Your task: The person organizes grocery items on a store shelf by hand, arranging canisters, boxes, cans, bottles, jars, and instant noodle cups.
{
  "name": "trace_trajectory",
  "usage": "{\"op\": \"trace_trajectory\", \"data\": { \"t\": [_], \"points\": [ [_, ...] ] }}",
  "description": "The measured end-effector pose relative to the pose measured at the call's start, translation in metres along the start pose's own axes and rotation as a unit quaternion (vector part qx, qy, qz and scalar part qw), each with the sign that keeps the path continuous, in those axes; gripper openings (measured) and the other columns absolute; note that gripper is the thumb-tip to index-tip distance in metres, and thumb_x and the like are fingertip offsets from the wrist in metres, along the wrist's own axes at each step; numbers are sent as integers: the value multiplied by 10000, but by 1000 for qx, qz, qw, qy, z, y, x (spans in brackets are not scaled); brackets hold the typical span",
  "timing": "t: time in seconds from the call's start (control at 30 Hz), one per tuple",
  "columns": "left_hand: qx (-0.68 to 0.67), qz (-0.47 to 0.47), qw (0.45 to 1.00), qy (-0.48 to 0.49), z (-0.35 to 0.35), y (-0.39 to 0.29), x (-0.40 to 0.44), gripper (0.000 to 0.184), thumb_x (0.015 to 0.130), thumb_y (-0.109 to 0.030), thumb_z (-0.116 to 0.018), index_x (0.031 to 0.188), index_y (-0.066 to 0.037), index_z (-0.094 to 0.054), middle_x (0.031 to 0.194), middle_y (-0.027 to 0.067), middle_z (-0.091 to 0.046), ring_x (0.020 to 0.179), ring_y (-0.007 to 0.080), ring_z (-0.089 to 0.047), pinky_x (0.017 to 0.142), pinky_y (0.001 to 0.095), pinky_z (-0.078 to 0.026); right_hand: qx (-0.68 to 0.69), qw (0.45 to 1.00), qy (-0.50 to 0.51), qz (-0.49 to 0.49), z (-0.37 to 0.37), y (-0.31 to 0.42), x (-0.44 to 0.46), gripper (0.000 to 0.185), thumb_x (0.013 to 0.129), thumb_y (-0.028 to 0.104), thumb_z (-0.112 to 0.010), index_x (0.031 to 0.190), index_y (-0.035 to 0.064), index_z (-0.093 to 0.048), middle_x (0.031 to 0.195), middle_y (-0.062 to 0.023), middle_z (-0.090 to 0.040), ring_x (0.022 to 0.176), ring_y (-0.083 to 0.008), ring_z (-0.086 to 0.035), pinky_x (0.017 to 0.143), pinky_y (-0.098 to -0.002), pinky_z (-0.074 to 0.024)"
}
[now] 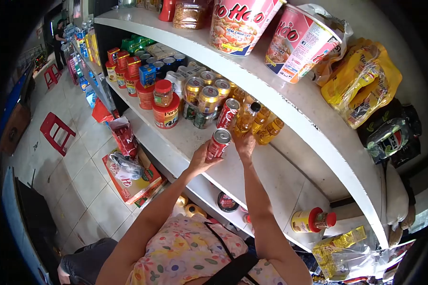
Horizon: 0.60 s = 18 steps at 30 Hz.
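Note:
My left hand (pixel 202 160) is wrapped round a red soda can (pixel 218 144), held upright just above the middle shelf (pixel 233 178). Close beside it, my right hand (pixel 245 144) grips the lower part of a dark-capped bottle of amber liquid (pixel 247 118). Another red can (pixel 228 114) stands behind the held can, next to that bottle. More amber bottles (pixel 271 131) are lined up to the right, against the back of the shelf. Left of the red cans are stacked gold-topped cans (pixel 208 98) and a red-lidded jar (pixel 163 92) on a larger red tub (pixel 166 113).
Overhead, the upper shelf's white edge (pixel 252 71) curves across, bearing noodle cups (pixel 240 23) and a yellow plastic pack (pixel 361 80). A red-lidded jar (pixel 309 220) lies at the shelf's right end. On the tiled floor are a carton (pixel 128 183) and a red stool (pixel 57 133).

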State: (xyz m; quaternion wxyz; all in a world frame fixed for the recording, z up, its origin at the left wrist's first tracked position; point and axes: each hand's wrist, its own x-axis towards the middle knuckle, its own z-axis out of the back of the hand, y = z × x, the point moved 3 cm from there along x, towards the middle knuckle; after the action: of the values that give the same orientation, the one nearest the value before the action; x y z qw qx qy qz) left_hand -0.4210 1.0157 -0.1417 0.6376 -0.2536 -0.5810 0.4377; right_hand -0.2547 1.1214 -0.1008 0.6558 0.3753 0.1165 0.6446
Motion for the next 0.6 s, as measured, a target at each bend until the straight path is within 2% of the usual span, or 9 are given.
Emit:
{"op": "trace_trajectory", "data": {
  "t": [0.07, 0.13, 0.17, 0.2, 0.27, 0.4, 0.47, 0.6],
  "points": [
    [21, -16, 1000, -9, 1, -4, 5, 767, 655, -192, -839, 1283, -54, -421, 1109, 144, -592, 1002, 275, -603, 846, 360, -500, 26, 998, -29, 42, 6, -4, -8, 757, 669, 503, -746, 1161, -11, -489, 911, -252, -651, 844, -417, -629, 736, -477, -508],
    [3, 61, 997, 40, 1, 0, 2, 795, 698, -199, -814, 1343, -72, -367, 1215, 113, -552, 1089, 219, -564, 924, 328, -461, 12, 1000, -2, 29, 25, -12, -23, 724, 660, 473, -768, 1138, -7, -514, 893, -232, -660, 844, -394, -640, 715, -446, -518],
    [18, 80, 995, 55, 4, -6, 3, 789, 698, -219, -816, 1335, -73, -374, 1224, 112, -550, 1091, 213, -563, 936, 326, -453, 47, 999, -4, 14, 41, -14, -33, 685, 656, 448, -779, 1112, -1, -536, 897, -217, -665, 847, -374, -648, 716, -430, -522],
    [20, 81, 995, 50, 5, -8, 3, 789, 698, -219, -816, 1335, -73, -374, 1224, 112, -550, 1091, 213, -563, 936, 326, -453, 82, 997, -5, -3, 55, -19, -41, 646, 653, 424, -790, 1085, 4, -558, 900, -203, -670, 850, -355, -655, 717, -415, -526],
    [4, 90, 994, 53, 4, -10, 4, 772, 700, -229, -817, 1320, -72, -385, 1216, 112, -554, 1092, 213, -562, 937, 331, -452, 96, 994, -49, -23, 80, -38, -48, 497, 660, 308, -807, 1003, 7, -609, 916, -136, -687, 832, -254, -672, 727, -359, -520],
    [37, 61, 997, 41, 3, -10, 3, 756, 698, -203, -820, 1308, -69, -394, 1188, 101, -568, 1069, 201, -571, 911, 327, -468, 96, 990, -102, -4, 110, -101, -30, 460, 668, 267, -800, 994, 5, -607, 891, -107, -689, 800, -226, -668, 717, -340, -526],
    [32, 24, 999, 21, 1, -2, 3, 735, 670, -277, -825, 1251, -39, -444, 1089, 142, -604, 990, 277, -609, 841, 369, -496, 86, 988, -122, -30, 119, -122, -13, 447, 676, 260, -787, 1003, 14, -606, 895, -84, -688, 800, -205, -662, 719, -329, -527],
    [-27, 19, 999, 6, -3, 3, 3, 730, 676, -264, -823, 1256, -46, -439, 1080, 157, -602, 984, 291, -609, 832, 377, -499, 41, 986, -161, 23, 107, -152, 21, 493, 662, 293, -799, 1028, 26, -605, 923, -88, -691, 825, -224, -668, 732, -344, -528]
  ]
}}
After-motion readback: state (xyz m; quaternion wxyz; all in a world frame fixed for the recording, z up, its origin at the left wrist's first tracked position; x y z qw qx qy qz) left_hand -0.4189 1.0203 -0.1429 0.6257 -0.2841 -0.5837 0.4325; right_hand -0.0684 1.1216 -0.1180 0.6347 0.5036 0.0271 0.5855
